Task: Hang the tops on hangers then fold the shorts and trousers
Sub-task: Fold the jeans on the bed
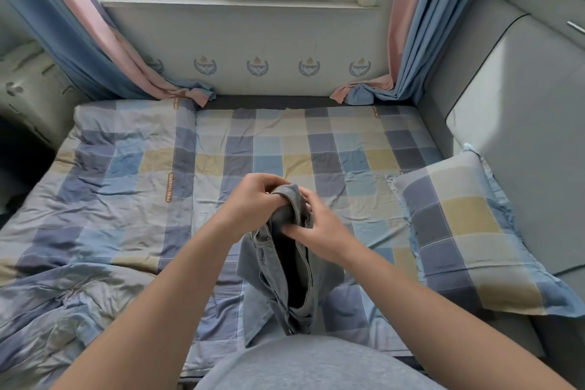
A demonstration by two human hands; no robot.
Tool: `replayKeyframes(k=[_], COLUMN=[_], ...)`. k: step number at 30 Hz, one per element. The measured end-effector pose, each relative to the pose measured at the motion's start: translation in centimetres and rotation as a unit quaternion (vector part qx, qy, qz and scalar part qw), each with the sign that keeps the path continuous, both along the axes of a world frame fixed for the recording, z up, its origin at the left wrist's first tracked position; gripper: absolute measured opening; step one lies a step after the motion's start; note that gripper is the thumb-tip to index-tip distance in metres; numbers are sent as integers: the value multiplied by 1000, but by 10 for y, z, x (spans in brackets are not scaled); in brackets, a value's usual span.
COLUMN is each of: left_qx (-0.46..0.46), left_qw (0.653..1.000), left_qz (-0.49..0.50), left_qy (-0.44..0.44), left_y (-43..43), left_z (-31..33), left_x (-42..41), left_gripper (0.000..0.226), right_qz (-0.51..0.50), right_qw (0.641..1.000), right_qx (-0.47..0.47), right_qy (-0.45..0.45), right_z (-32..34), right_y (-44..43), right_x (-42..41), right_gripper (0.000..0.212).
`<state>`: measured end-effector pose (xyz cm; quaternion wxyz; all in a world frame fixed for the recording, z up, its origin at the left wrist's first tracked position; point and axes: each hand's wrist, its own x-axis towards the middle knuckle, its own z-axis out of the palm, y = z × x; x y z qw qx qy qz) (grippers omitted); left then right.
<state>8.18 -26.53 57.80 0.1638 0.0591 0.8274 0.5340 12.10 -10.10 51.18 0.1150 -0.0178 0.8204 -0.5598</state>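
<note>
A pair of grey denim trousers (285,266) hangs in front of me above the bed, its waistband gathered at the top and its dark inside showing. My left hand (253,203) grips the top of the waistband with curled fingers. My right hand (319,231) pinches the waistband just below and to the right, thumb on the cloth. The lower part of the trousers drops out of sight behind my grey shirt.
The bed (285,149) carries a checked blue, yellow and grey sheet. A rumpled checked quilt (88,215) lies on the left, a matching pillow (468,234) on the right. Curtains (104,51) and a window stand at the far side, a grey padded headboard (522,123) on the right.
</note>
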Motion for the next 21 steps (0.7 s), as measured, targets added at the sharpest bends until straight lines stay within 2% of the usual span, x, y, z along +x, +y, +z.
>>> replayKeyframes(k=[4, 8, 11, 15, 21], left_qx=[4, -153, -236, -304, -354], left_qw=[1000, 981, 959, 939, 913], left_qz=[-4, 20, 57, 112, 190], left_qy=[0, 117, 144, 116, 72], left_y=[-1, -6, -21, -50, -89], left_z=[-5, -25, -54, -98, -138], left_x=[-3, -15, -23, -23, -10], left_gripper=[21, 35, 35, 29, 32], right_qz=[-77, -102, -119, -137, -183], right_qw=[981, 937, 905, 879, 877], right_qx=[163, 331, 408, 453, 428], right_qy=[73, 50, 0, -49, -118], right_z=[-2, -11, -20, -33, -43], right_y=[-7, 20, 49, 86, 118], right_x=[-3, -17, -25, -25, -11], right_gripper=[29, 27, 29, 30, 22])
